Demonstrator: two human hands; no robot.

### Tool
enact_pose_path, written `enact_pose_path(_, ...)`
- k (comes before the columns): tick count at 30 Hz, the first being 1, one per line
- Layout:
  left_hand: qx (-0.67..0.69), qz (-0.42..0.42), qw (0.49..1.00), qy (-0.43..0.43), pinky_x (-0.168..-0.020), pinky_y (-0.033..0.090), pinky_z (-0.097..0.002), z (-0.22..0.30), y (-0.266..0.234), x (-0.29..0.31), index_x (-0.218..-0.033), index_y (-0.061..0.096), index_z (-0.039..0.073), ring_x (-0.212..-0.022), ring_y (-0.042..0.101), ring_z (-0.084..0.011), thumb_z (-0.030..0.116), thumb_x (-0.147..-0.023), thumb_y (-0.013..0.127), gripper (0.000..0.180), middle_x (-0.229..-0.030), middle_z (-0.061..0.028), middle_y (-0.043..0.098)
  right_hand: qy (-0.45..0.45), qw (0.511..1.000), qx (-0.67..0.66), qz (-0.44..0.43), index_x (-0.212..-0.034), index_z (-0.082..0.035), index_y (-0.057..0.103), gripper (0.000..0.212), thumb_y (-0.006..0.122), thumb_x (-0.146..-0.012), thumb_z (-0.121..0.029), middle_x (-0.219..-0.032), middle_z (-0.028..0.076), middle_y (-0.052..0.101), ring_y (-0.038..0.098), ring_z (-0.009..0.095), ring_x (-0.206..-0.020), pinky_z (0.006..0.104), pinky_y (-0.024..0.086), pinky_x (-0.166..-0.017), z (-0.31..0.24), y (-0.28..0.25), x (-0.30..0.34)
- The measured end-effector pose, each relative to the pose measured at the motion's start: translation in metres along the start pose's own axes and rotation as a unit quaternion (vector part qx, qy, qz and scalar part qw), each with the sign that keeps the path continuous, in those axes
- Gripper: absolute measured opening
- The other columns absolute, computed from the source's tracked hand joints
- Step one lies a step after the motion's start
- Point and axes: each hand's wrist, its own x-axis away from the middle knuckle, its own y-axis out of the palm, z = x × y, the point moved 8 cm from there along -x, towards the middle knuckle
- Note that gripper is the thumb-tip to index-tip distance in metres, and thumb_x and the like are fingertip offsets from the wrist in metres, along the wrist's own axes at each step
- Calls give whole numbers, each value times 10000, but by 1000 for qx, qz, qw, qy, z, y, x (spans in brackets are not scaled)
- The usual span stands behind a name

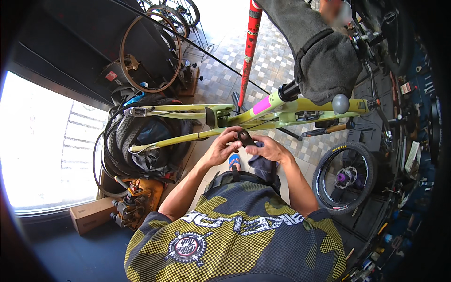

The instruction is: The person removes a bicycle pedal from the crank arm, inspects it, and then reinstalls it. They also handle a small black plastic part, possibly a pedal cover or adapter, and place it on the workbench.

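Note:
In front of my body, both hands hold a small black flat part with a round hole at one end, a link-like piece (245, 138). The fingers of my left hand (220, 148) are closed on its left side, near the hole. My right hand (270, 149) pinches its lower right end. Just beyond the hands lies a yellow-green bicycle frame (263, 117) with a pink patch, held sideways by its black seatpost at a grey cloth-wrapped clamp (326, 66). A dark cloth (264, 167) hangs below my right hand; whether the hand touches it is hidden.
A red pole (249, 51) stands behind the frame. At right, a wheel (345, 177) with a purple hub lies near a wall of tools. Tyres and bags (141, 136) pile up at left, above an orange machine (145, 197) and a cardboard box (91, 215).

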Motion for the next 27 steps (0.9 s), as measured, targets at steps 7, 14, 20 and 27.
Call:
enact_pose_path(7,358,152,902,-185,-596,593,-330,-43,17,-5,-1126,647,67,-787,666,-141,341,-1115,604,278,-1012,-23,664,-108,985,38,127,-1217,-45,710,359,817,-942,-251,-971,76,757,688,143,-879,334,546,-835,-43,9,1)
enact_pose_path(14,403,185,878,-178,-649,656,-356,-53,19,-11,-1251,606,61,-855,722,-176,346,-1130,563,313,-1063,-51,682,-210,936,150,241,-1164,-55,734,262,808,-949,-186,-1069,78,711,680,220,-911,371,538,-843,-28,5,-18)
enact_pose_path(20,11,197,976,-90,-723,642,-342,-15,-30,-2,-1339,615,30,-917,742,-186,180,-1106,590,279,-1171,-134,721,-198,934,91,283,-1141,-30,721,227,791,-968,-159,-990,105,785,701,204,-866,353,548,-817,-35,-7,-31)
enact_pose_path(27,-246,167,954,44,-870,626,-349,44,-50,12,-1429,587,25,-1109,748,-255,71,-957,766,507,-1315,-157,710,-195,944,55,259,-1150,-42,753,181,751,-981,-106,-1023,95,807,725,178,-908,333,554,-848,-11,-9,-59)
